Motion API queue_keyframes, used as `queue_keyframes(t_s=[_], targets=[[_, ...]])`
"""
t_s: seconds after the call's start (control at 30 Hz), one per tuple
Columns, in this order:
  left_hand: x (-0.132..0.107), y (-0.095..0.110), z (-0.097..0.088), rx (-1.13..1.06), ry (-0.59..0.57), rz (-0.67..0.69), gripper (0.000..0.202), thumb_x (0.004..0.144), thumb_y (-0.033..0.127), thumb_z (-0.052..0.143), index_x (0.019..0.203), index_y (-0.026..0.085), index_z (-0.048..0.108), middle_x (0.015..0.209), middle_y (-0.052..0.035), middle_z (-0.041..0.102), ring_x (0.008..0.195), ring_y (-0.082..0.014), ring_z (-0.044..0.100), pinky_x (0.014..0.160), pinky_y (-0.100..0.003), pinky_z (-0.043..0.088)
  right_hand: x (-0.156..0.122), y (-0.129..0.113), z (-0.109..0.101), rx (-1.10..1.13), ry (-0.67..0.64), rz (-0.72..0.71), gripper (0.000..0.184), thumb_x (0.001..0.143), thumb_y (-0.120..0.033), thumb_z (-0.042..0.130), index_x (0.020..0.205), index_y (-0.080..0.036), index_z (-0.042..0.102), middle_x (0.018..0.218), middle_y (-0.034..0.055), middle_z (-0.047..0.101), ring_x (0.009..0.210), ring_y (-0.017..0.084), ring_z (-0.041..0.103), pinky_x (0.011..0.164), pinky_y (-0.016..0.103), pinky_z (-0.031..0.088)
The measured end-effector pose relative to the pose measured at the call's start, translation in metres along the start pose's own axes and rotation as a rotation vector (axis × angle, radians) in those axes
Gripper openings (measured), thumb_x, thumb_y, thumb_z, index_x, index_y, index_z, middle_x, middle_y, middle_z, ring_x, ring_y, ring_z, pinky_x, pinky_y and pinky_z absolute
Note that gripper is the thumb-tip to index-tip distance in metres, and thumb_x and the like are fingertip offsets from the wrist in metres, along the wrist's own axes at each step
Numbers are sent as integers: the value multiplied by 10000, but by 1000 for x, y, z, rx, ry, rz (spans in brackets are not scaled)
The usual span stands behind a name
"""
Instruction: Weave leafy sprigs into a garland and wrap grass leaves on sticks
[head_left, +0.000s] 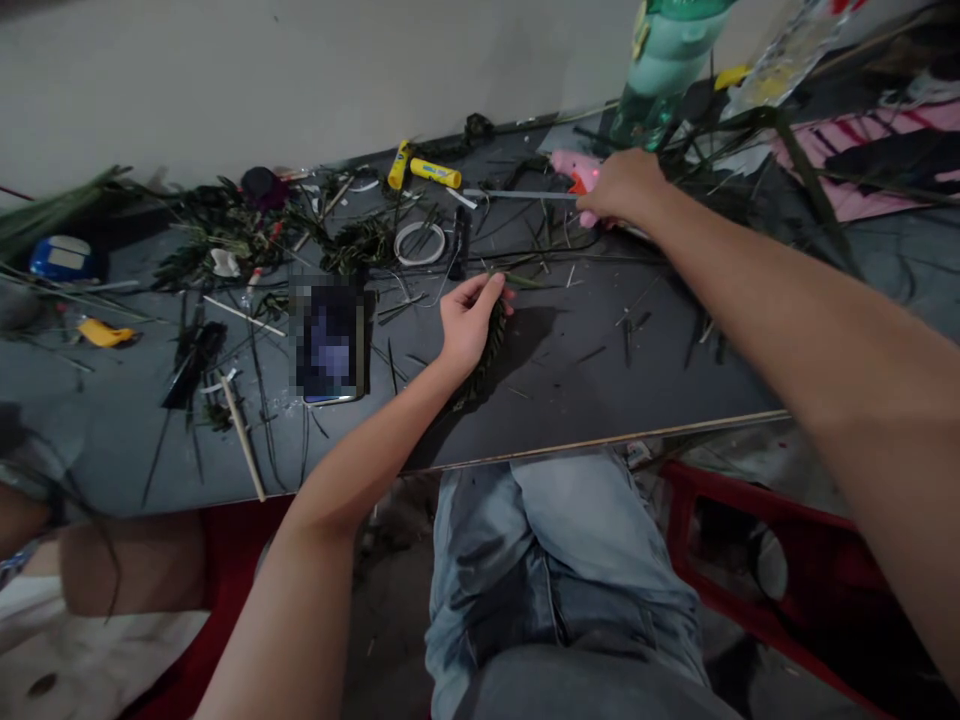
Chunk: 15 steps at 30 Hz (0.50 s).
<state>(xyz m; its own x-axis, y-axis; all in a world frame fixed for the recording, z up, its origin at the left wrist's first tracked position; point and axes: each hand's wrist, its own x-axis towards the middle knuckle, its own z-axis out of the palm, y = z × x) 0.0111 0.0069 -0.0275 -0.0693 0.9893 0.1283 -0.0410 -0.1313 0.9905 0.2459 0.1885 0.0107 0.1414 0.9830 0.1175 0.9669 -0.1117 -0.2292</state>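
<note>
Between left fingers [492,290], dark ridged leaf strip [491,355].

Your left hand [471,312] pinches a braided green leaf [493,347] over the grey table [577,395], your right hand [624,188] grips the pink glue gun [571,164], and a phone [331,345] lies to your left.

on the table [600,390], the phone [330,345] lies left of the leaf strip [489,358] in the left hand [469,318]; a stick [241,440] lies left of the phone, a ring [398,244] behind and right of it; two tubes [435,173] lie behind the ring; behind the right hand [626,185], holding the glue gun [574,166], stands the bottle [667,80]
</note>
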Motion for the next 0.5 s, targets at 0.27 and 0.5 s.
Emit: queue_keyframes(t_s=[0.27,0.5], targets=[[0,-4,1,-5,-32,-66,338,896,427,695,643,207,653,651,14,681,536,-81,601,557,-236,484,-27,-14,-63,-66,67,-160,543,912,-246,647,648,-235,172,1265,348,630,1298,469,561,1070,499,415],[0,-5,2,-85,-32,-78,284,881,421,718,719,190,687,647,13,677,499,-68,593,491,-201,461,-41,-35,-49,-41,-53,-266,212,878,-177,693,813,-47,538,1311,385,580,1322,488,532,1098,575,413]])
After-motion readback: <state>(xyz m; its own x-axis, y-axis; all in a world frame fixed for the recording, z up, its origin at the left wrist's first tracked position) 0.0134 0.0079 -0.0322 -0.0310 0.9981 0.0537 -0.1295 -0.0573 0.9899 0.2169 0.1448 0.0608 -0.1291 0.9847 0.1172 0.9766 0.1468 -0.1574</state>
